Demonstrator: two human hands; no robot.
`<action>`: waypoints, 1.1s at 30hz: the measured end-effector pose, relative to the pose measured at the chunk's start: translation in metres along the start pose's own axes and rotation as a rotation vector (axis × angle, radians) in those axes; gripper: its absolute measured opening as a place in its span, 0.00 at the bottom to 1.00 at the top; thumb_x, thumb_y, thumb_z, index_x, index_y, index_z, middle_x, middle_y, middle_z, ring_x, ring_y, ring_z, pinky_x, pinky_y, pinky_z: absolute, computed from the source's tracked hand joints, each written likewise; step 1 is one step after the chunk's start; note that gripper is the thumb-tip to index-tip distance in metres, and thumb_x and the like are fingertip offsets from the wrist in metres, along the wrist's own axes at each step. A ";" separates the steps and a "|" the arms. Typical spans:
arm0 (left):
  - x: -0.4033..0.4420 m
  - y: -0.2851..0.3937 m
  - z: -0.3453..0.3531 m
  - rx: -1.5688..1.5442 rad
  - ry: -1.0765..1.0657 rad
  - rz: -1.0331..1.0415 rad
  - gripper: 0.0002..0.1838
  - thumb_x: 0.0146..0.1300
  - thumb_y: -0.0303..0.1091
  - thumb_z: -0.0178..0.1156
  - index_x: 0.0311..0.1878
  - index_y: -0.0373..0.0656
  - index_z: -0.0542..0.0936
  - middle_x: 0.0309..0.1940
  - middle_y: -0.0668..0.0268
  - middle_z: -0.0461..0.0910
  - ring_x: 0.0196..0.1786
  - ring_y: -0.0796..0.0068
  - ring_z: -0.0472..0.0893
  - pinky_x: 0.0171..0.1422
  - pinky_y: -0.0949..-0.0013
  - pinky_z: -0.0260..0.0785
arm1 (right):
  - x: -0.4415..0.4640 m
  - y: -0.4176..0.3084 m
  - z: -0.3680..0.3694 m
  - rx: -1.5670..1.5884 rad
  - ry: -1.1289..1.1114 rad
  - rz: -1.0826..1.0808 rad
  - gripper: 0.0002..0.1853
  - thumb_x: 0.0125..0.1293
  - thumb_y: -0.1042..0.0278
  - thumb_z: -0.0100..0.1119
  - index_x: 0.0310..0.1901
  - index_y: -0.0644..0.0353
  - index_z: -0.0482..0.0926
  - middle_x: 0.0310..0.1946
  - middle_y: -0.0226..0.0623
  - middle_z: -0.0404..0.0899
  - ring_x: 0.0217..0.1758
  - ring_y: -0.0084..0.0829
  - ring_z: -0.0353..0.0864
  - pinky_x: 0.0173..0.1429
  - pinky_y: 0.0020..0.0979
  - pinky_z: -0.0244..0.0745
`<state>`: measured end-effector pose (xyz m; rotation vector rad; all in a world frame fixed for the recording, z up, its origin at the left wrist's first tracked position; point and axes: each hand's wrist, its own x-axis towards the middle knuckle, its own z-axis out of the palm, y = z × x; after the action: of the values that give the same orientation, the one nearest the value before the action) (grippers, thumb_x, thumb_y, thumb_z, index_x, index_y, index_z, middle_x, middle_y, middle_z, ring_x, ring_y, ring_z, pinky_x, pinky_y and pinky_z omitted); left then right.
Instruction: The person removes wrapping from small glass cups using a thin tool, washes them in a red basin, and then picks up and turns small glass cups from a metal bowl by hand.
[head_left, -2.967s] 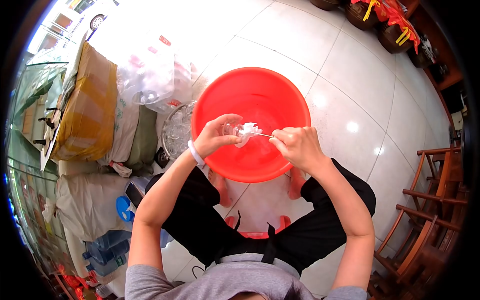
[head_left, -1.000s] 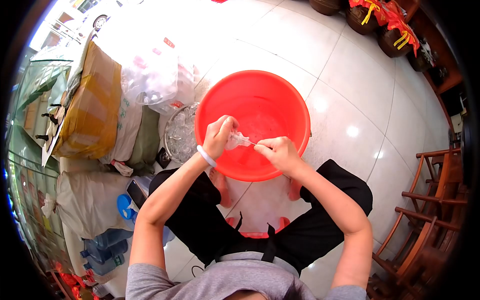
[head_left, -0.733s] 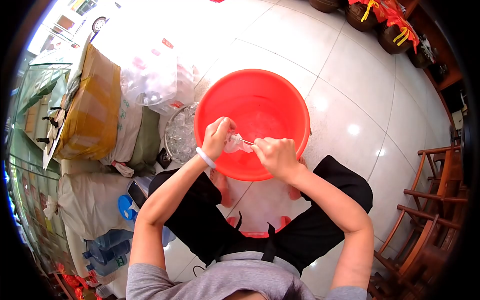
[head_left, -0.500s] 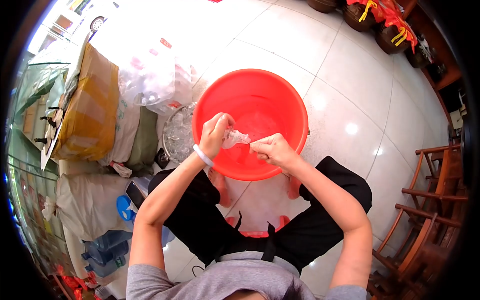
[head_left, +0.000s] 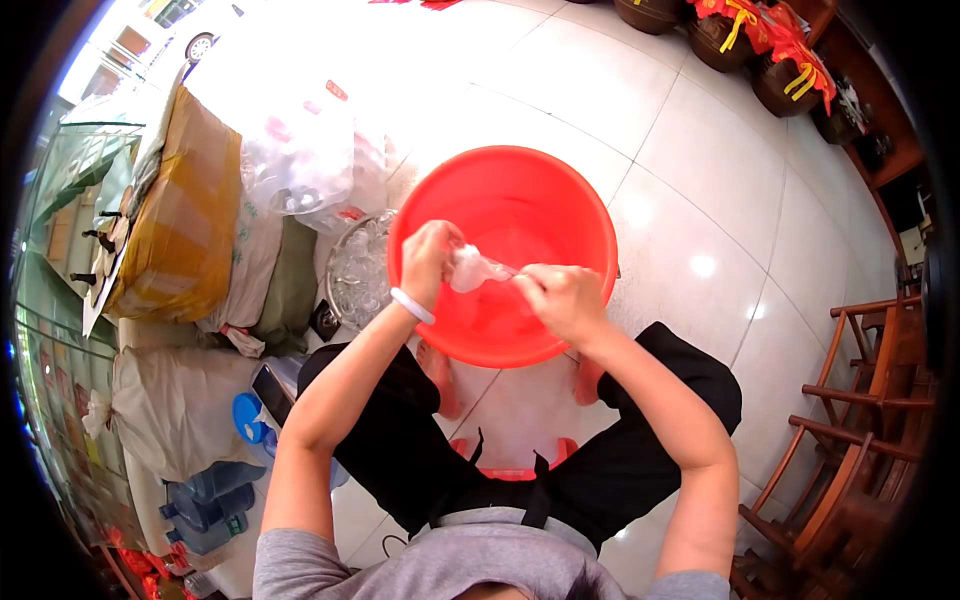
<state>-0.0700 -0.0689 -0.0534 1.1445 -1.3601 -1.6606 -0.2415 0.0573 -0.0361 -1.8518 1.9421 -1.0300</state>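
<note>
Above the red basin, clutching a white bundle, perhaps cloth about clear glass, in the left hand; clamping a thin rod, directed at the bundle, in the right hand. Working near clear glassware just beside the basin.

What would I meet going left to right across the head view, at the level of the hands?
Taped box → white sack → green sack → round tray of clear items → left hand → white piece → right hand → wooden furniture.
</note>
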 end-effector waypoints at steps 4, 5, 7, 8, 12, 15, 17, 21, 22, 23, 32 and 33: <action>0.007 0.000 -0.006 -0.244 -0.010 -0.136 0.14 0.66 0.40 0.46 0.35 0.41 0.77 0.29 0.64 0.79 0.22 0.79 0.75 0.16 0.79 0.56 | 0.019 -0.016 -0.029 0.608 -0.037 0.393 0.15 0.54 0.62 0.67 0.35 0.64 0.78 0.21 0.35 0.78 0.26 0.20 0.77 0.29 0.26 0.70; 0.005 -0.002 0.000 -0.347 -0.074 -0.211 0.14 0.66 0.40 0.47 0.35 0.41 0.77 0.29 0.63 0.79 0.21 0.78 0.75 0.15 0.78 0.56 | 0.021 -0.017 -0.018 0.753 -0.024 0.386 0.17 0.51 0.61 0.70 0.36 0.65 0.77 0.24 0.33 0.78 0.27 0.19 0.75 0.31 0.26 0.70; -0.004 0.002 0.011 -0.407 -0.195 -0.230 0.15 0.66 0.41 0.48 0.38 0.39 0.76 0.31 0.59 0.80 0.24 0.76 0.78 0.18 0.78 0.59 | 0.023 -0.026 -0.002 0.876 0.057 0.343 0.16 0.52 0.60 0.68 0.33 0.64 0.77 0.22 0.34 0.77 0.25 0.20 0.75 0.30 0.27 0.69; -0.008 0.003 0.017 -0.423 -0.238 -0.229 0.16 0.67 0.43 0.48 0.38 0.39 0.76 0.31 0.59 0.80 0.24 0.76 0.78 0.19 0.79 0.60 | 0.020 -0.012 0.019 0.789 0.024 0.325 0.15 0.52 0.60 0.68 0.31 0.64 0.77 0.21 0.34 0.77 0.24 0.22 0.76 0.29 0.27 0.69; -0.008 0.006 0.020 -0.432 -0.220 -0.245 0.10 0.65 0.37 0.55 0.37 0.39 0.76 0.27 0.62 0.78 0.24 0.78 0.75 0.22 0.80 0.61 | 0.022 -0.003 0.025 0.545 -0.026 0.337 0.13 0.54 0.59 0.64 0.25 0.61 0.75 0.16 0.34 0.77 0.20 0.28 0.78 0.27 0.30 0.69; -0.006 0.003 0.019 -0.426 -0.123 -0.271 0.06 0.59 0.29 0.61 0.37 0.40 0.75 0.23 0.66 0.75 0.21 0.80 0.72 0.20 0.80 0.57 | 0.019 -0.002 0.026 0.488 -0.026 0.333 0.14 0.57 0.59 0.62 0.23 0.60 0.75 0.14 0.34 0.77 0.18 0.28 0.78 0.25 0.31 0.69; -0.003 -0.007 0.019 -0.332 -0.114 -0.232 0.07 0.59 0.30 0.62 0.37 0.40 0.75 0.23 0.67 0.75 0.18 0.82 0.70 0.17 0.79 0.53 | 0.017 0.000 0.029 0.367 0.004 0.278 0.15 0.59 0.58 0.61 0.22 0.60 0.75 0.14 0.34 0.77 0.17 0.28 0.78 0.25 0.30 0.70; -0.001 -0.011 0.025 -0.318 -0.041 -0.244 0.07 0.57 0.31 0.63 0.36 0.40 0.76 0.22 0.67 0.74 0.16 0.83 0.67 0.16 0.80 0.50 | 0.016 -0.004 0.021 0.305 -0.016 0.302 0.16 0.59 0.57 0.62 0.21 0.60 0.76 0.13 0.34 0.76 0.16 0.30 0.78 0.24 0.30 0.70; -0.002 -0.008 0.028 -0.310 -0.024 -0.262 0.06 0.59 0.31 0.60 0.36 0.40 0.75 0.21 0.67 0.73 0.16 0.84 0.67 0.15 0.81 0.50 | 0.015 -0.003 0.022 0.391 -0.007 0.322 0.15 0.59 0.60 0.62 0.22 0.61 0.76 0.14 0.35 0.77 0.17 0.28 0.77 0.24 0.29 0.70; -0.002 -0.007 0.027 -0.310 -0.021 -0.259 0.06 0.59 0.31 0.60 0.36 0.40 0.75 0.21 0.67 0.73 0.16 0.84 0.67 0.15 0.81 0.50 | 0.013 -0.001 0.022 0.478 0.003 0.344 0.13 0.58 0.62 0.62 0.22 0.62 0.76 0.14 0.35 0.77 0.17 0.26 0.77 0.24 0.29 0.70; 0.002 -0.011 0.009 -0.368 -0.316 -0.417 0.13 0.61 0.34 0.53 0.46 0.39 0.76 0.26 0.67 0.75 0.20 0.81 0.66 0.19 0.77 0.52 | 0.013 0.006 0.007 0.918 -0.109 0.425 0.04 0.57 0.75 0.59 0.30 0.67 0.79 0.21 0.27 0.75 0.22 0.15 0.70 0.26 0.21 0.65; -0.001 -0.003 0.008 -0.374 -0.308 -0.420 0.13 0.61 0.34 0.53 0.46 0.39 0.76 0.26 0.67 0.75 0.20 0.81 0.66 0.19 0.77 0.52 | 0.012 0.009 0.008 0.918 -0.120 0.427 0.04 0.57 0.75 0.59 0.30 0.67 0.79 0.21 0.27 0.75 0.22 0.15 0.70 0.26 0.21 0.65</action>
<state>-0.0767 -0.0649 -0.0561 1.0244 -0.9554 -2.3561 -0.2450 0.0424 -0.0438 -0.9214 1.3291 -1.3023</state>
